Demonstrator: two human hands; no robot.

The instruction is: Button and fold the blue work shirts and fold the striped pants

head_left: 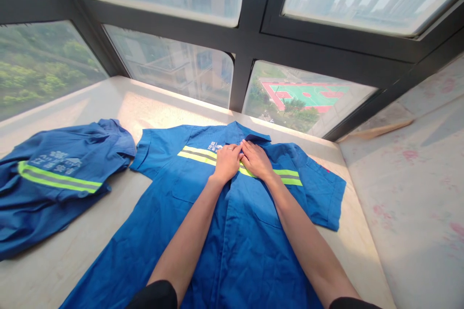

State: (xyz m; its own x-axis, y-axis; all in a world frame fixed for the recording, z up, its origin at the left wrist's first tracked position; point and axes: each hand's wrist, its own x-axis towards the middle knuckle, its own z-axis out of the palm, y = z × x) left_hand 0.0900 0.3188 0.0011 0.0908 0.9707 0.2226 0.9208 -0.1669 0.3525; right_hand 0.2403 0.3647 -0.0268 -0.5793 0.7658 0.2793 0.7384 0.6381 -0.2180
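Observation:
A blue short-sleeved work shirt [253,246] lies spread front side up on the sill, collar toward the window. Across its chest runs a yellow-green and grey reflective stripe, with white lettering above it on the left. My left hand [228,161] and my right hand [256,159] meet at the front opening just below the collar [250,133]. The fingers of both are closed and bent over the cloth edge, thumbs close together. What the fingertips pinch is hidden beneath them.
Another blue garment [68,159] with the same kind of stripe lies folded at the left. Dark-framed windows [250,48] rise behind the pale sill [108,227]. A flower-patterned wall [409,188] bounds the right side.

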